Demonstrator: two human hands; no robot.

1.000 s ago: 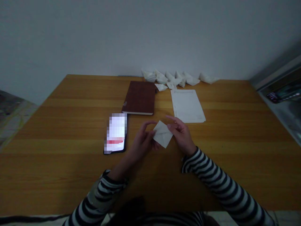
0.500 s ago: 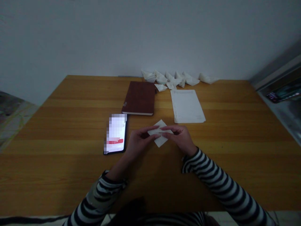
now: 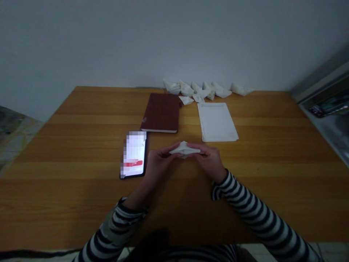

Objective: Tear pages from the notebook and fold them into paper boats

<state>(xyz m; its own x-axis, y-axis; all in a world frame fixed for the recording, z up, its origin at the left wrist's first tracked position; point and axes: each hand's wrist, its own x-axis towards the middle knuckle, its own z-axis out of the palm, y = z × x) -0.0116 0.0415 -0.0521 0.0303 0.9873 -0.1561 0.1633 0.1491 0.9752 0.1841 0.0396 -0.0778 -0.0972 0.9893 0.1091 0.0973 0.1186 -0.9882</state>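
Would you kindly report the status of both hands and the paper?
Left hand, right hand: each pinching one side. Folded paper: held between them, ends partly covered. Phone: beside left hand, apart from paper.

Indoors, a study-like spot, whether home or office unclear: a wooden worktop (image 3: 272,160) carries a brown notebook (image 3: 162,112), a phone (image 3: 135,154) and paper sheets (image 3: 217,122), with a pale wall (image 3: 174,40) behind it.
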